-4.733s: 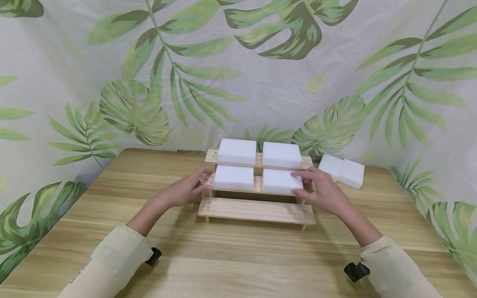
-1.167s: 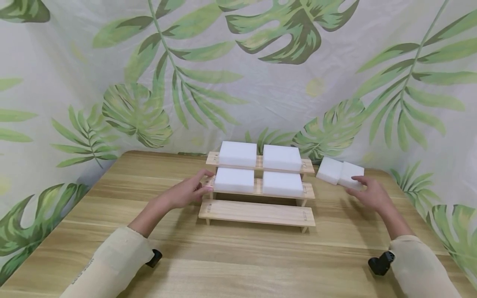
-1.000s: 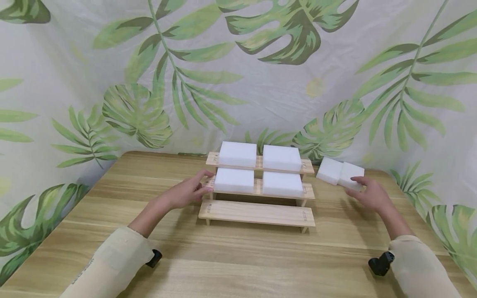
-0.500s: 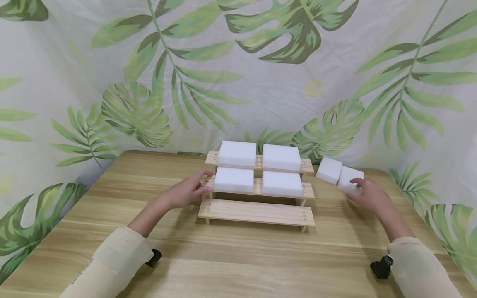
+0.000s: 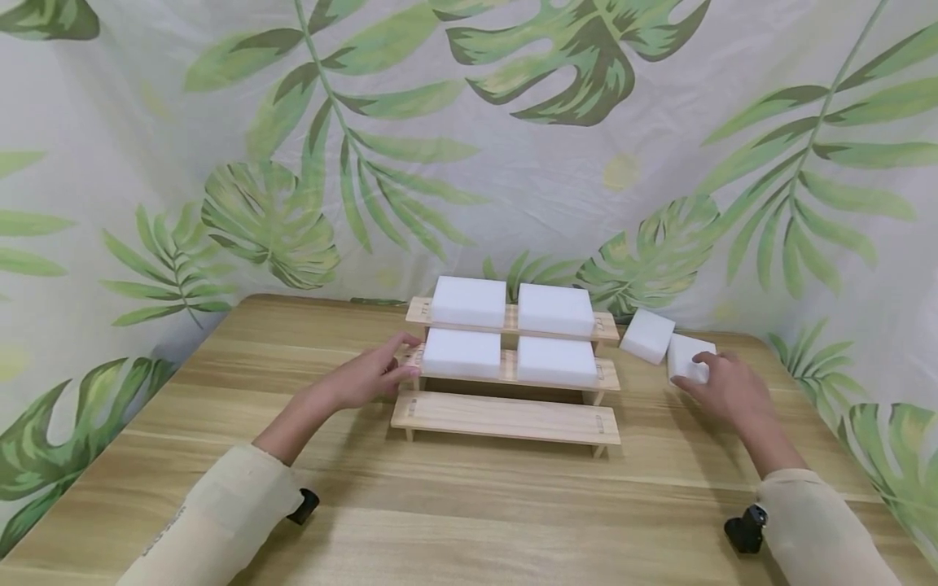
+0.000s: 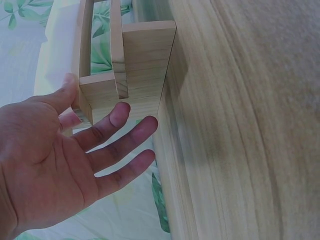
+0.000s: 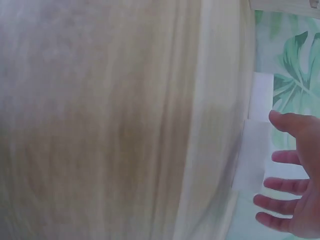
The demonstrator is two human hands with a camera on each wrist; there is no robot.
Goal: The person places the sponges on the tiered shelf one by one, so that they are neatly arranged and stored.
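Note:
A three-tier wooden display stand (image 5: 506, 417) stands mid-table. Its upper two tiers carry white foam blocks, two per tier, and the lowest tier is bare. At the left end of the middle tier, my left hand (image 5: 370, 376) pinches the board between thumb and index finger. The left wrist view shows the other fingers of that hand (image 6: 60, 165) spread out beside the side panel. Right of the stand, my right hand (image 5: 733, 391) holds a loose white foam block (image 5: 685, 358) with thumb and fingers; its right side is hidden. This block lies on the table.
Another white foam block (image 5: 648, 335) lies on the table, just left of the held one, near the back edge. Behind the wooden table (image 5: 469, 513) hangs a leaf-patterned cloth (image 5: 528, 179). Each sleeve has a black camera at the wrist.
My right hand left the stand's right block for the loose foam blocks. It has since slid the right one toward me and turned it, opening a gap. My left hand stays put.

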